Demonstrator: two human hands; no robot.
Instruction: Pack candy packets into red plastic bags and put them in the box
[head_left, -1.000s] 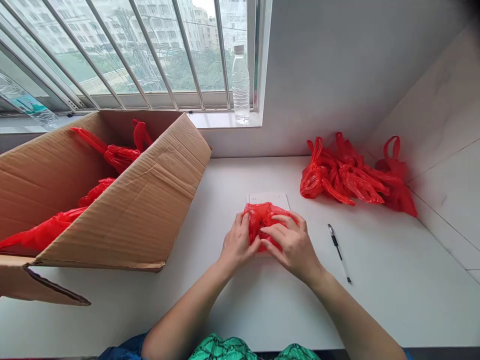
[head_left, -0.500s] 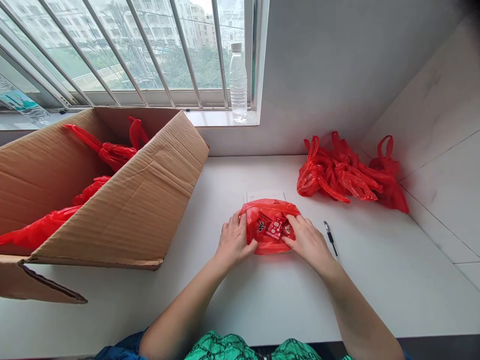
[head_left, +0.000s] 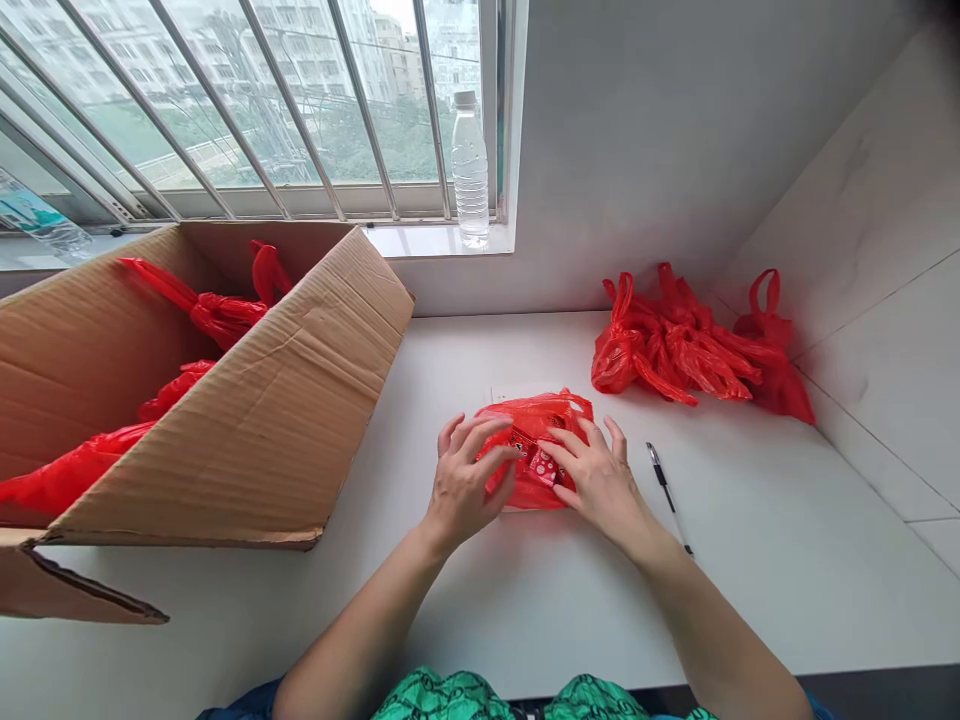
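Countertop (head_left: pixel 757 590) white, under barred window (head_left: pixel 247 100); left hand (head_left: pixel 465 480), right hand (head_left: pixel 596 480) apart on red plastic bag (head_left: pixel 534 450)

Small packets (head_left: pixel 543 467) inside a red bag (head_left: pixel 559 410), printing too small to read, partly hidden by fingers (head_left: pixel 487 450), white card (head_left: pixel 501 395) mostly covered by the bag, cardboard box (head_left: pixel 225 420) cut off at left edge, blurred buildings (head_left: pixel 315 60) beyond the window (head_left: pixel 375 110)

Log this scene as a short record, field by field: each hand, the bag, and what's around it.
left hand: fingers on the bag's left side
right hand: fingers on the bag's right side
held: red plastic bag
inside: small red packets
under bag: white sheet
right: black pen, pile of red bags
left: cardboard box holding red bags
sill: plastic water bottle
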